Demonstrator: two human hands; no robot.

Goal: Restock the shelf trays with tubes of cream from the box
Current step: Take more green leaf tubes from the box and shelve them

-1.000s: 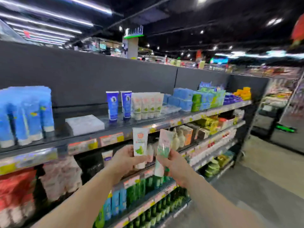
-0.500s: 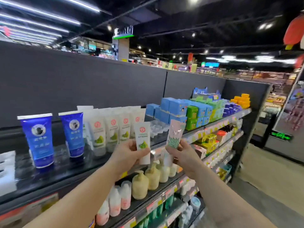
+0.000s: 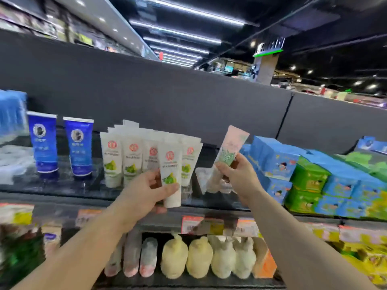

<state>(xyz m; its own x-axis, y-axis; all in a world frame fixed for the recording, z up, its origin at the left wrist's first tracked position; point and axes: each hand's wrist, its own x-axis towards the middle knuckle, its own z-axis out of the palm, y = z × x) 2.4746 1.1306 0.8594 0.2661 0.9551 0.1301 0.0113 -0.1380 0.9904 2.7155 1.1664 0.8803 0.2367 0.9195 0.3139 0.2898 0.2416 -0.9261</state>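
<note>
My left hand (image 3: 146, 191) grips a white cream tube with a green fruit print (image 3: 170, 174), held upright, cap down, just in front of a row of matching white tubes (image 3: 123, 160) standing on the top shelf. My right hand (image 3: 236, 174) holds a pale pink and green tube (image 3: 231, 148), tilted to the right, above a clear plastic tray (image 3: 204, 181) on the same shelf. The box is not in view.
Two dark blue tubes (image 3: 60, 147) stand left of the white row. Blue and green cartons (image 3: 303, 174) are stacked to the right. The shelf front (image 3: 209, 223) carries price tags. Pale bottles (image 3: 199, 256) fill the shelf below.
The view has swung left and closer to the top shelf. Both hands have risen with their tubes, now level with the white row and the clear tray.
</note>
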